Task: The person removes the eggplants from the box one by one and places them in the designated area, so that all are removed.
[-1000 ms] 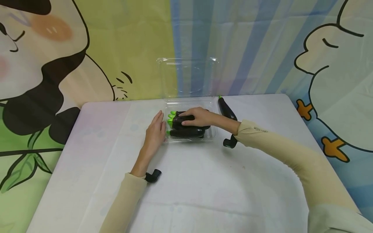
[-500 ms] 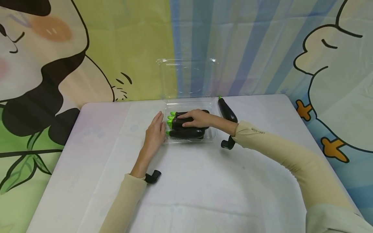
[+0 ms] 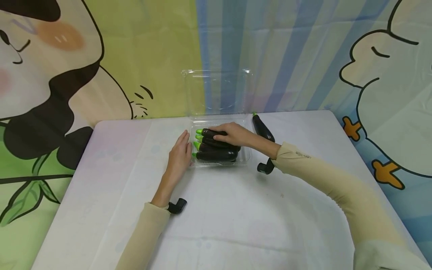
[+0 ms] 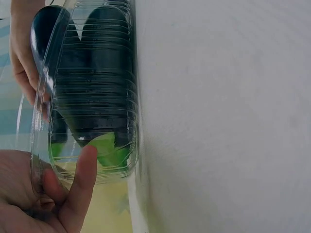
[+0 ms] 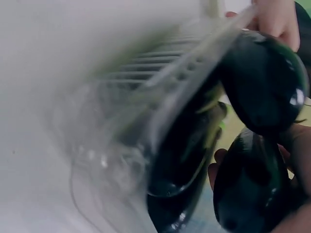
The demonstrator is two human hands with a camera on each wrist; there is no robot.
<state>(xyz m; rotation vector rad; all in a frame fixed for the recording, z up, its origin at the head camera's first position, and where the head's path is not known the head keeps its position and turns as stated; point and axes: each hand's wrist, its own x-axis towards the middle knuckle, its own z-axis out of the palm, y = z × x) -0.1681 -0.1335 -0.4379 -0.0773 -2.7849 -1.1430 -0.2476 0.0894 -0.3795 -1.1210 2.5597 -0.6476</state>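
Observation:
Several dark eggplants with green stems lie side by side in a clear plastic clamshell box (image 3: 243, 159), its lid standing up behind. My right hand (image 3: 234, 134) reaches over them from the right and grips the rearmost eggplant (image 3: 213, 133) between thumb and fingers. In the right wrist view that eggplant (image 5: 248, 182) sits against the fingers, partly hidden by the hand. At the box's left wall my left hand (image 3: 179, 154) rests with its fingers nearly straight. The left wrist view has a left finger (image 4: 82, 187) against the clear wall near the green stems.
Another eggplant (image 3: 263, 128) lies on the white tabletop (image 3: 236, 210), just right of the box and behind my right wrist. A patterned cloth backdrop (image 3: 287, 56) rises behind the table's rear edge. Dark wrist cameras hang at both cuffs.
My right hand has moved slightly back. The rear eggplants under it have shifted, and their stems now fan out more evenly. My left hand stays at the box's left side.

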